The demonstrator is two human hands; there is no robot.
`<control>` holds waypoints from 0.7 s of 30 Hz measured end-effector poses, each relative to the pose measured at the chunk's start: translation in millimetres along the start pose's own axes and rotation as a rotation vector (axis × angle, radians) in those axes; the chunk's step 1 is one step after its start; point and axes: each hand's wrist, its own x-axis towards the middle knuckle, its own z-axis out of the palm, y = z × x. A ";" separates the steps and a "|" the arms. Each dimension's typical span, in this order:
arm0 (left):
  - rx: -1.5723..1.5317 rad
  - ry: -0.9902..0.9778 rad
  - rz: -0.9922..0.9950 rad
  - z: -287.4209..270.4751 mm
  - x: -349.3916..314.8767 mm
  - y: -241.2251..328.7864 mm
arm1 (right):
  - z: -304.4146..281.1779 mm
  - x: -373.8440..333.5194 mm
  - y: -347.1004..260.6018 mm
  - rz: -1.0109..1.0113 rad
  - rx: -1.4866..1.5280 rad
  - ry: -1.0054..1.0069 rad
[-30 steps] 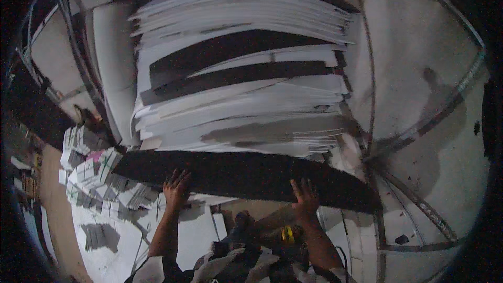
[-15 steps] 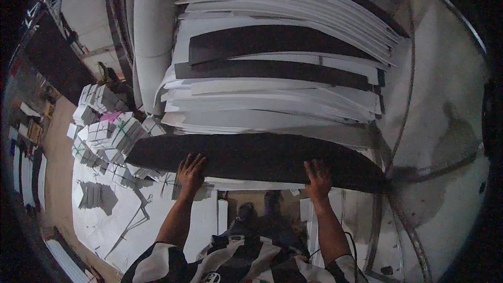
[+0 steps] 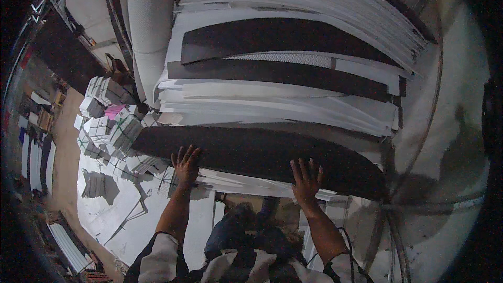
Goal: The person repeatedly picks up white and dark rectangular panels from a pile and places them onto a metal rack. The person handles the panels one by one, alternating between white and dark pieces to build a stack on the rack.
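Observation:
A long black sheet with a curved outline lies across the near end of a stack of white sheets. My left hand rests on its near edge, left of the middle, with fingers spread. Farther right, my right hand lies on the same edge, fingers stretched out and apart. Neither hand is wrapped round the sheet. Pale sheet edges show just below the black one, between the hands. Beyond are two more dark strips, the wider one behind the narrower one.
Bundles of white pieces tied with green straps are heaped at the left, with a pink piece among them. A large white roll stands at the back left. A pale wall with a pipe borders the right.
The view has shifted slightly. Both hands have slid a little left along the sheet's near edge, and the right hand's fingers are more spread. The black sheet now slopes down more toward the right.

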 end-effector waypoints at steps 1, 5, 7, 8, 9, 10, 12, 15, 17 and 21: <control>-0.005 -0.027 -0.006 14.0 -0.4 -4.7 | 12.3 5.2 5.3 -0.037 -0.023 0.042; -0.017 -0.098 0.010 64.0 -3.1 -6.8 | 76.0 12.4 32.1 -0.097 -0.107 0.131; 0.001 -0.089 0.046 82.6 6.1 -5.3 | 92.3 18.6 38.6 -0.026 -0.060 0.010; -0.011 -0.075 0.042 92.9 11.5 -4.7 | 101.4 20.9 42.2 0.010 -0.037 -0.051; -0.028 -0.068 0.042 100.6 20.1 2.7 | 113.6 18.2 49.0 0.016 -0.033 -0.034; -0.044 -0.056 0.042 108.2 29.6 7.3 | 126.1 17.2 56.3 0.021 -0.029 -0.012; -0.032 -0.063 0.084 124.1 41.6 10.7 | 151.9 16.3 64.2 0.056 -0.014 -0.023; 0.016 -0.166 0.109 162.3 42.1 1.4 | 191.7 9.8 69.9 0.100 -0.020 -0.092; 0.027 -0.240 0.138 183.2 40.3 -7.6 | 229.3 0.0 70.0 0.075 -0.074 -0.074; 0.005 -0.312 0.175 216.6 38.0 -24.8 | 262.6 -12.9 62.1 0.161 -0.029 -0.119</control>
